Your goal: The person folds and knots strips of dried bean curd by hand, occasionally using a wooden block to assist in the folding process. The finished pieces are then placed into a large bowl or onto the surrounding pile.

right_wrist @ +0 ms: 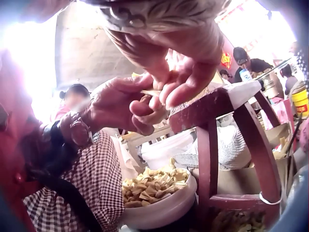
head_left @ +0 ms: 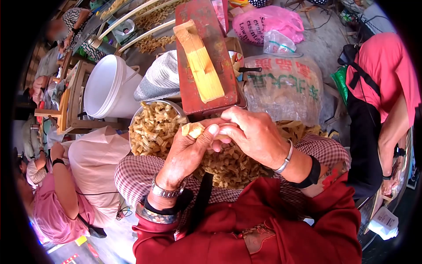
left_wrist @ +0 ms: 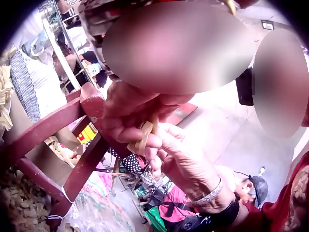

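In the head view a small folded yellow strip (head_left: 192,130) is pinched between the thumb and fingers of my left hand (head_left: 187,149). My right hand (head_left: 255,134) meets it at the fingertips, its thumb and fingers pinching the strip's other end, partly hidden. The left wrist view shows the pale strip (left_wrist: 144,137) curled among the fingers, with my right hand (left_wrist: 186,164) close against my left hand (left_wrist: 128,108). Beyond the hands, a flat stack of yellow strips (head_left: 200,66) lies on a red wooden bench (head_left: 187,94).
A bowl of folded pieces (head_left: 156,127) stands at the left, beside a white bucket (head_left: 105,86) and a mesh sack (head_left: 160,77). More folded pieces (head_left: 233,167) lie below my hands. A large plastic bag (head_left: 283,90) sits right of the bench. People sit on both sides.
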The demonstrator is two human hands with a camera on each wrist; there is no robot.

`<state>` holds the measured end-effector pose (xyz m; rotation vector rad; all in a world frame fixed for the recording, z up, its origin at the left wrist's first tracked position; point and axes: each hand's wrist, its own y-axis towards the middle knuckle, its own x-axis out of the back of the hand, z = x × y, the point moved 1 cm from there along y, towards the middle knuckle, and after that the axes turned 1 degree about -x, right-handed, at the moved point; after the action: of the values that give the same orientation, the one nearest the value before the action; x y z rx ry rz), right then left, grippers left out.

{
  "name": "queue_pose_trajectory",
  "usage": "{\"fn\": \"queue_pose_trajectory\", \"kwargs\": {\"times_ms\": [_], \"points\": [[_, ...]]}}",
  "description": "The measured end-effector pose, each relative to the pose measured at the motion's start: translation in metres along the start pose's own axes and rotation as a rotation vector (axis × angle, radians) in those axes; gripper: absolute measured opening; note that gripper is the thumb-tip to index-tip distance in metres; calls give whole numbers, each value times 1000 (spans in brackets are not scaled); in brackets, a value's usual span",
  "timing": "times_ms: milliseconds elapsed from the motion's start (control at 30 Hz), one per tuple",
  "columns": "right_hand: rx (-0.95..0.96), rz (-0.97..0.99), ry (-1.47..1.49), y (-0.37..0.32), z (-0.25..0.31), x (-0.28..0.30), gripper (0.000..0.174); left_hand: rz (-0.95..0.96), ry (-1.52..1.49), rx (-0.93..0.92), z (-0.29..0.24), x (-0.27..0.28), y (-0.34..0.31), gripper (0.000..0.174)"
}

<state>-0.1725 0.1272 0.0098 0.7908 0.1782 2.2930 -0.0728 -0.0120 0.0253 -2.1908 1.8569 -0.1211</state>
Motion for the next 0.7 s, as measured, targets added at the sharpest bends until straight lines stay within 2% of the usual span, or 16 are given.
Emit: {"fn": "queue_pose_trajectory", "kwargs": {"times_ms": [67,167,333,467,567,667,700], "points": [[9,-58,61,-1,0,-1,14,-37,8,-8,1,1,0,31],[149,-120,29,0,4,-2,11,-72,-65,-8,7,7,3,32],[123,-141,95,-3,8,-6,7,-128,-321,36,1,7,2,32],[151,-126,14,-5,10,-6,12,-101,-410,3,5,6,4,33],[146,-122,31,-5,3,-8,9,-81,-483,4,5,6,6,33],[-26,-189,231,-4,12,0,13,-17,-502,16,4,5,7,32],[-170,-174,341,-5,8,-2,19,2,-494,19,2,3,7,32]]}}
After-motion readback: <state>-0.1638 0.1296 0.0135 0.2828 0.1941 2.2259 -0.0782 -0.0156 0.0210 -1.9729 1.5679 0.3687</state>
